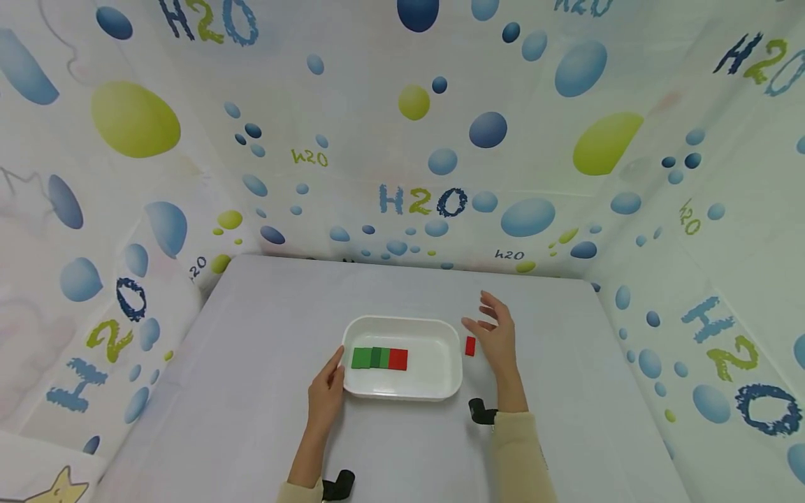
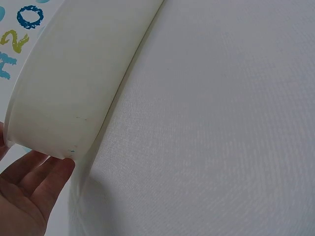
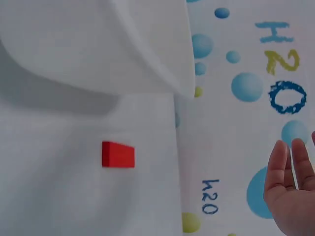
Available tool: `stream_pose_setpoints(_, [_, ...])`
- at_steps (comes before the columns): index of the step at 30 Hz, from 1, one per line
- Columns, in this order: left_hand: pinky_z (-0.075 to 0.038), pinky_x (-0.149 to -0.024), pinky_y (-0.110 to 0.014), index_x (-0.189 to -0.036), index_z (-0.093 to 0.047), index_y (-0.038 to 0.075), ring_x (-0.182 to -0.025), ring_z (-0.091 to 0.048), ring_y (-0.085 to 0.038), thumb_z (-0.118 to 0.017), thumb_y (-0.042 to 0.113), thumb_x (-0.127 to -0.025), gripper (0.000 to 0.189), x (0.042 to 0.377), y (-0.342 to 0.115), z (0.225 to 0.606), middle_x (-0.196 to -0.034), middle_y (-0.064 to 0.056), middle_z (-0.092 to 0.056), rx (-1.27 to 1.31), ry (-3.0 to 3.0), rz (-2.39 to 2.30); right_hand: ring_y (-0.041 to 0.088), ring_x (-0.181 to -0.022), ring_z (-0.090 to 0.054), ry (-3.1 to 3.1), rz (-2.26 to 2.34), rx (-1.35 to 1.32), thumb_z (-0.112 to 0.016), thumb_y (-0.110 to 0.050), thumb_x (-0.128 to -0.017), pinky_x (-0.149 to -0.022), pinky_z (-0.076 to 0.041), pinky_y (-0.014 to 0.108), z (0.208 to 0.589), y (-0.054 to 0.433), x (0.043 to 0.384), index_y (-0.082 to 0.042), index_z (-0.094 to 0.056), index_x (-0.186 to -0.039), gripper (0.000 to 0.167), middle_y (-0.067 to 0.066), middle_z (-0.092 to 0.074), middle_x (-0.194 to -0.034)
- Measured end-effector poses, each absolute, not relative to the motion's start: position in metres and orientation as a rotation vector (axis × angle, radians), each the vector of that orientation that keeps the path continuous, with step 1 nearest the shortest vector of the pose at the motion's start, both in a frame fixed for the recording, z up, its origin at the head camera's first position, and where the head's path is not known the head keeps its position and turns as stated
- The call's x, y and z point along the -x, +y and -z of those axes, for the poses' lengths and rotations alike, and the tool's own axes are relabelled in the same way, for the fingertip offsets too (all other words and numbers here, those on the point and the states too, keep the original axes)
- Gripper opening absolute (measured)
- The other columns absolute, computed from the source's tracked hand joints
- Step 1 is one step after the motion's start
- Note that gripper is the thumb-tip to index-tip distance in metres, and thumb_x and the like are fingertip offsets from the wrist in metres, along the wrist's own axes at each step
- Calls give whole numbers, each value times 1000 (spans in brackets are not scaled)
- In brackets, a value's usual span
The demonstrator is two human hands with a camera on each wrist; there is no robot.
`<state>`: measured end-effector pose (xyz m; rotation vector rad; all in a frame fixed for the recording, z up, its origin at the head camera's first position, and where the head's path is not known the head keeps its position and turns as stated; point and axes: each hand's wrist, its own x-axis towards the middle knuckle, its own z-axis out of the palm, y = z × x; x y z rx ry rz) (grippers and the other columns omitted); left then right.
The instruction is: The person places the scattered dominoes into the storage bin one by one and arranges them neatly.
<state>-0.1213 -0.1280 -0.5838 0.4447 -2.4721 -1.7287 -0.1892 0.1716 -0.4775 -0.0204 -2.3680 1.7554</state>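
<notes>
A white tray [image 1: 432, 363] is on the table, with a row of green blocks [image 1: 362, 358] and a red block [image 1: 398, 359] inside it. My left hand [image 1: 325, 395] holds the tray's left end, thumb at the rim and fingertips against the outer wall [image 2: 54, 118]. Just past the tray's right end, a small red block [image 1: 470, 346] lies on the tabletop; it also appears in the right wrist view as a red block [image 3: 118, 155]. Over and beside that block, my right hand [image 1: 498, 339] is raised with its fingers spread and nothing between them.
A white-covered table [image 1: 251, 363] extends around the tray. Behind it rises a patterned curtain [image 1: 352, 126] with bubbles and lettering, which also lines both sides. Black devices [image 1: 481, 412] are attached at both wrists.
</notes>
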Motion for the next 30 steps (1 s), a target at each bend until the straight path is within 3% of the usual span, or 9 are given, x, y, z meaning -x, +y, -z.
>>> stream_pose_setpoints(8, [-38,-112,-51,-145,-50,18,-140,-41,-33,-47,15,-102,43,121,-129,585,-150,-12,-46,-448,-2476,1726,34,-132,-42,-2425,-1713,229,-76,-14,-85,-110,-39,54,541,211,206,-11,-42,-146,71,16,-43,-148])
stream_pose_setpoints(14, [-37,-112,-51,-145,-49,18,-140,-40,-34,-47,16,-102,43,120,-129,584,-150,-12,-45,-448,-2487,1727,37,-136,-37,-2553,-1707,306,-74,-9,-85,-113,-34,55,562,221,206,-7,-36,-149,75,19,-38,-151])
stream_pose_setpoints(30, [-39,-111,-51,-145,-49,18,-139,-42,-33,-47,14,-102,43,120,-128,585,-150,-12,-45,-452,-2486,1731,40,-132,-44,-2683,-1699,316,-78,-5,-80,-113,-36,53,596,227,206,-3,-39,-146,77,23,-44,-147])
